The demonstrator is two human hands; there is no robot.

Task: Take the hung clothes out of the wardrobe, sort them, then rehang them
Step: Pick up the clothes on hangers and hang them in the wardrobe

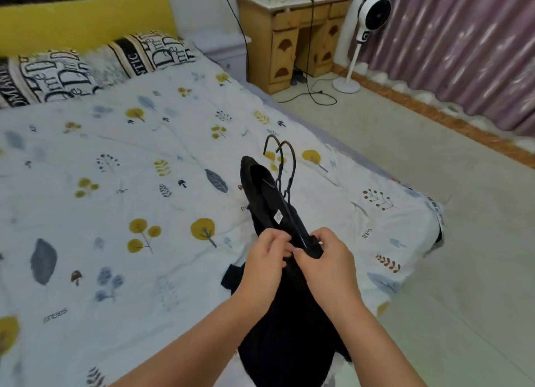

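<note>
Black garment [289, 314] on two hangers [285, 166], pinched at one shoulder by left hand [267, 256] and right hand [327, 259] fingers above the bed [115, 184]. Fingertips half hidden in dark cloth.

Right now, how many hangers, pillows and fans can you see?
Hangers: 2, black hooks and sticking up from the dark clothes held in both hands.
Pillows: 2, lettered, and.
Fans: 1, white standing fan.
Total: 5
</note>
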